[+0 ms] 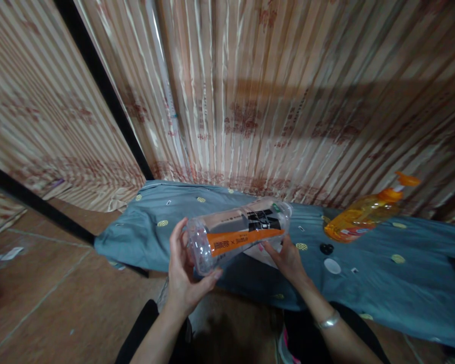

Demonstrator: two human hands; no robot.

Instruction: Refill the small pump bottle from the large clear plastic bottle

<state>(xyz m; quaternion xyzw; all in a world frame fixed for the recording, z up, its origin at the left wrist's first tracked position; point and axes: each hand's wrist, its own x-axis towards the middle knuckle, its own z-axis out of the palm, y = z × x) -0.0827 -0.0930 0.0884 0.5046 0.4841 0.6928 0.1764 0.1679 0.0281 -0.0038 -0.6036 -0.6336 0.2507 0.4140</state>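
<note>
Holding a clear plastic bottle (242, 227) from its two sides, the hands keep it lengthwise in front of the body, above the near edge of a bench with blue-grey cloth (387, 283). The left hand (185, 275) is curved around one end of the bottle, with its thumb under and its fingers behind. The right hand (286, 260) grips the lower side near the other end; some of its fingers are hidden, so I cannot tell their exact position. The bottle is tilted, its right end higher in the view, and it carries an orange and black label (246, 238). On the cloth, to the right of the hands, a pump bottle (358, 218) with orange liquid leans toward the upper right in the view. Just beside it lie a small black object (326, 248) and a white disc (332, 266). Behind the bench hangs a striped curtain (250, 65), and a silver bracelet (329, 320) is on the right wrist.
</note>
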